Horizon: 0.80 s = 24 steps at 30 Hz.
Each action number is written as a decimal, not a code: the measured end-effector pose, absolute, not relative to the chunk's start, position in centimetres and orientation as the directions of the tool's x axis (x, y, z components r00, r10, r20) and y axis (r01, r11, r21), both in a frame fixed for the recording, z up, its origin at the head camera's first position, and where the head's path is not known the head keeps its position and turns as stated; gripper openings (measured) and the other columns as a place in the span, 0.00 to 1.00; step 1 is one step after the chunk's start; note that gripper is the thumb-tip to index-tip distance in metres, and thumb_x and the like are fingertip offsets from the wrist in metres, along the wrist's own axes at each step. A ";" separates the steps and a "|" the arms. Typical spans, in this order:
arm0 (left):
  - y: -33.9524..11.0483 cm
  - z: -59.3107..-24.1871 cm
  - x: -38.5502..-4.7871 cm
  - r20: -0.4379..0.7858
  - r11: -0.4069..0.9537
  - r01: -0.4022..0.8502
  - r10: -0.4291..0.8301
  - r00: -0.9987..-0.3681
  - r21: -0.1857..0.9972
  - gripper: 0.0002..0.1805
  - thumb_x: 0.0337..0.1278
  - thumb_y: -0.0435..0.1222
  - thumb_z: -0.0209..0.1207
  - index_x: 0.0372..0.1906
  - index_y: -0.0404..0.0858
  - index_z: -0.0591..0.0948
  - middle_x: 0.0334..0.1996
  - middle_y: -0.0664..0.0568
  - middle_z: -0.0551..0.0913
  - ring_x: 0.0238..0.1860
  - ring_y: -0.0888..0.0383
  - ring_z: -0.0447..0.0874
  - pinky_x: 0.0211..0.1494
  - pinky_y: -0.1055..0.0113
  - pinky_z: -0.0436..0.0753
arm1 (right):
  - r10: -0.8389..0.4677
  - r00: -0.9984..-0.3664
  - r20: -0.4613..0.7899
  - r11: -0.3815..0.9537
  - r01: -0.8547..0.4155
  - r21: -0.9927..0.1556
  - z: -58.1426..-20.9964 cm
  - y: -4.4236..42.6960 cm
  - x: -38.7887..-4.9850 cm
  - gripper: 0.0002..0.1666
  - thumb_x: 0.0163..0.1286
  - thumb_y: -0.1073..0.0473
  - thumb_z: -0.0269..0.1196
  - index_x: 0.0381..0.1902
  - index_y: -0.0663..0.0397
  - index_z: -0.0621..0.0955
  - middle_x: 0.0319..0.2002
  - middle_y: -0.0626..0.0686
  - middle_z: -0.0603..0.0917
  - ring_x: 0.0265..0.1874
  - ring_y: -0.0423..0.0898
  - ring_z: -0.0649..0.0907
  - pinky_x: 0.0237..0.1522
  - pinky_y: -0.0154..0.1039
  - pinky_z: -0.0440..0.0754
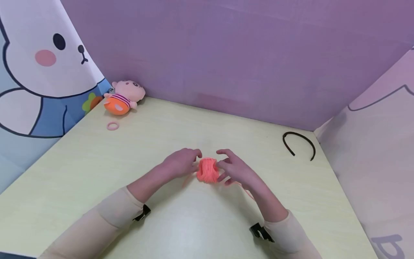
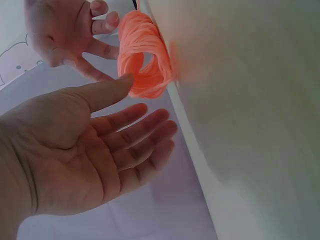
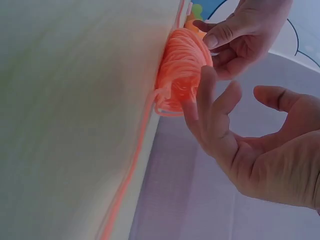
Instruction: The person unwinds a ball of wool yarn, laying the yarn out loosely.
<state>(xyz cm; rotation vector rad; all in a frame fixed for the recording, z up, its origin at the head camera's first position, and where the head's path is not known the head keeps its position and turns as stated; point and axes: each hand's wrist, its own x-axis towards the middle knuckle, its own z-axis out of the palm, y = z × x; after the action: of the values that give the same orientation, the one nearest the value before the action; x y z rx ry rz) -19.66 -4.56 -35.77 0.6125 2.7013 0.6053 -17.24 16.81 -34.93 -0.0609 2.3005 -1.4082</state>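
Note:
A small coil of coral-orange yarn (image 1: 208, 170) sits on the table between the two hands, a hollow showing through its middle in the left wrist view. My left hand (image 1: 181, 163) is at its left side, the thumb (image 2: 112, 92) at the coil's edge and the other fingers loosely bent, apart from the yarn. On the other side my right hand (image 1: 237, 168) has its fingers spread; in the right wrist view a fingertip (image 3: 207, 75) is at the coil's open end. A loose yarn strand (image 3: 131, 172) trails from the coil over the table.
A plush toy (image 1: 124, 97) in orange lies in the far left corner, a pink ring (image 1: 113, 126) in front of it. Toward the right edge lies a dark headband (image 1: 299, 136). A purple wall cloth (image 1: 226, 54) rises behind the table (image 1: 181, 230).

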 end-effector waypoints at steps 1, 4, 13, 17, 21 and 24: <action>-4.5 -35.8 -19.7 -0.204 0.819 0.330 0.464 -0.862 0.469 0.22 0.63 0.38 0.67 0.60 0.38 0.78 0.44 0.49 0.83 0.43 0.53 0.81 0.43 0.59 0.82 | -0.263 -0.900 -0.347 0.475 0.192 -0.859 -35.0 16.8 -17.3 0.33 0.73 0.55 0.55 0.74 0.52 0.63 0.58 0.64 0.78 0.36 0.58 0.87 0.32 0.47 0.85; -4.4 -35.9 -19.7 -0.220 0.820 0.311 0.456 -0.862 0.481 0.22 0.64 0.37 0.67 0.60 0.39 0.78 0.42 0.51 0.83 0.40 0.55 0.80 0.40 0.60 0.82 | -0.270 -0.893 -0.359 0.455 0.210 -0.865 -35.1 16.9 -17.5 0.34 0.73 0.55 0.55 0.74 0.52 0.63 0.57 0.64 0.78 0.37 0.58 0.88 0.32 0.46 0.84; -4.3 -36.3 -19.7 -0.211 0.792 0.299 0.466 -0.859 0.532 0.20 0.63 0.33 0.66 0.58 0.36 0.78 0.36 0.53 0.83 0.35 0.57 0.80 0.38 0.64 0.81 | -0.336 -0.830 -0.445 0.382 0.312 -0.870 -35.4 17.3 -17.8 0.40 0.71 0.53 0.57 0.77 0.49 0.58 0.52 0.60 0.78 0.37 0.56 0.88 0.33 0.42 0.84; -4.1 -36.4 -19.7 -0.195 0.785 0.302 0.467 -0.863 0.541 0.17 0.63 0.32 0.66 0.55 0.36 0.79 0.36 0.52 0.85 0.37 0.57 0.82 0.40 0.64 0.82 | -0.383 -0.795 -0.471 0.362 0.340 -0.868 -35.5 17.4 -17.9 0.40 0.71 0.53 0.56 0.79 0.45 0.57 0.52 0.60 0.76 0.38 0.56 0.89 0.33 0.41 0.84; -4.0 -36.5 -19.7 -0.175 0.766 0.316 0.483 -0.858 0.560 0.15 0.62 0.31 0.67 0.53 0.35 0.80 0.36 0.52 0.86 0.38 0.56 0.83 0.42 0.62 0.83 | -0.429 -0.765 -0.480 0.328 0.363 -0.872 -35.6 17.3 -18.0 0.40 0.73 0.52 0.55 0.80 0.43 0.55 0.60 0.62 0.74 0.38 0.56 0.89 0.35 0.42 0.83; -4.0 -36.5 -19.7 -0.161 0.739 0.330 0.506 -0.847 0.587 0.15 0.61 0.30 0.67 0.51 0.35 0.81 0.35 0.52 0.86 0.37 0.57 0.84 0.44 0.62 0.84 | -0.465 -0.743 -0.482 0.286 0.389 -0.876 -35.7 17.2 -18.1 0.41 0.75 0.53 0.54 0.80 0.42 0.53 0.67 0.63 0.70 0.38 0.54 0.89 0.37 0.42 0.83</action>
<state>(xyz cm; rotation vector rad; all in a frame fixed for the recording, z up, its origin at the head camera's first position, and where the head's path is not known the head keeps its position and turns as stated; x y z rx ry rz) -19.66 -4.01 -36.51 0.6510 2.6307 0.8024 -18.12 17.21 -35.67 -0.0683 1.8521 -1.5409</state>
